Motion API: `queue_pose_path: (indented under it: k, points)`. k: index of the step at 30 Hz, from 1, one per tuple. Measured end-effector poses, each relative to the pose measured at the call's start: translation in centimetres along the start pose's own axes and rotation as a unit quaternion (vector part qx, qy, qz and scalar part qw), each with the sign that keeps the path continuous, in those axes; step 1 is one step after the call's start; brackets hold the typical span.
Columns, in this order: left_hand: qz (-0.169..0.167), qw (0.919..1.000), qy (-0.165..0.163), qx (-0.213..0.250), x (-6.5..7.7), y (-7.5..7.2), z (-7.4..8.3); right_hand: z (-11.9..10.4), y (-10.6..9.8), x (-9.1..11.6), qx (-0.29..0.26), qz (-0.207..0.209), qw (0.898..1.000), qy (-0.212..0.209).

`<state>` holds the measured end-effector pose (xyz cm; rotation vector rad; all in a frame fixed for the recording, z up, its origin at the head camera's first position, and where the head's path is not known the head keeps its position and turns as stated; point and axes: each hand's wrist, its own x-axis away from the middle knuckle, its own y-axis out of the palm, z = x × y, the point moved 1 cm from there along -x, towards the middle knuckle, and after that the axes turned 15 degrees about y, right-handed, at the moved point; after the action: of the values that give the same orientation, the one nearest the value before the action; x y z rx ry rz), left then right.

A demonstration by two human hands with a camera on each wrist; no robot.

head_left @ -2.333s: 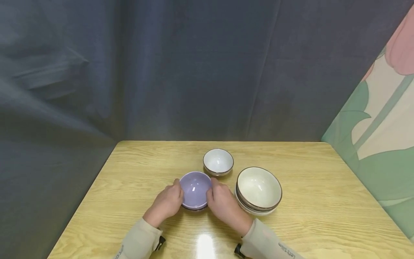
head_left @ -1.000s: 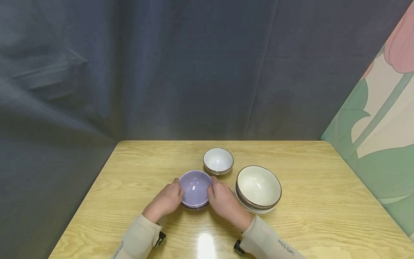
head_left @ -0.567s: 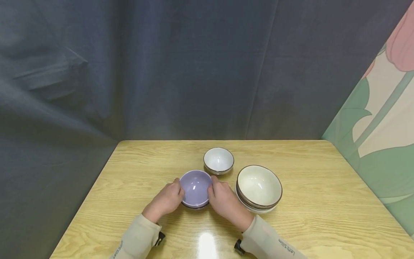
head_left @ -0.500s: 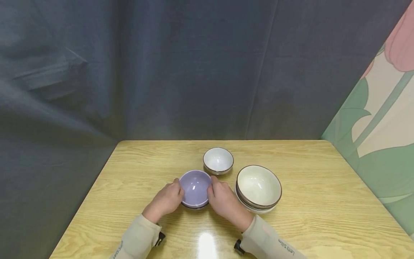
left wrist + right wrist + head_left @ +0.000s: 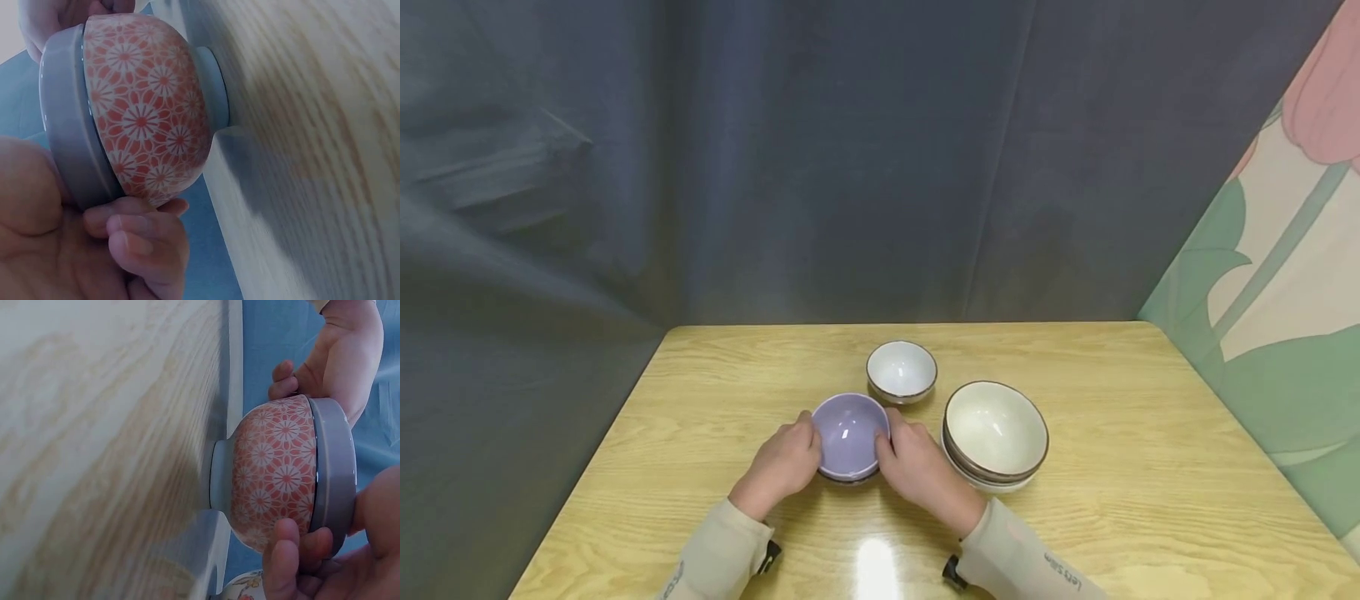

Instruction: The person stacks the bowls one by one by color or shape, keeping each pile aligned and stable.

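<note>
A purple bowl (image 5: 848, 433) sits nested in a bowl with a red-and-white flower pattern (image 5: 147, 106), whose pale foot meets the wooden table. My left hand (image 5: 782, 462) holds the purple bowl at its left side, thumb by the rim. In the left wrist view, its curled fingertips lie where the two bowls meet. From the right, my right hand (image 5: 921, 467) grips the same bowl, thumb over the rim. Its fingertips (image 5: 285, 550) touch the patterned side in the right wrist view. Both bowls stand upright and level.
A small white bowl (image 5: 902, 369) with a brown rim stands just behind the purple one. To the right, close to my right hand, is a stack of larger cream bowls (image 5: 996, 425). Dark cloth (image 5: 850, 167) hangs behind the wooden table (image 5: 1135, 450).
The head view has shifted slightly. My right thumb reaches a little further over the purple rim than half a second ago. Bowls and left hand stay in place.
</note>
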<state>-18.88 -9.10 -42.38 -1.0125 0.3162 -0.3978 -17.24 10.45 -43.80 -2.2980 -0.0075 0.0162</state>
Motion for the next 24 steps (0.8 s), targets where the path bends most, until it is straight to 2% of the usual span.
queue_pose_path:
  k: [7, 24]
  points:
    - [-0.016, 0.9999, -0.002, 0.000, -0.10, -0.28, 0.26, -0.02, -0.09, -0.05, 0.005, 0.001, 1.000, 0.001]
    - [-0.021, 0.9995, 0.016, 0.020, 0.05, -0.38, 0.45, -0.34, -0.26, -0.07, 0.025, 0.003, 1.000, 0.013]
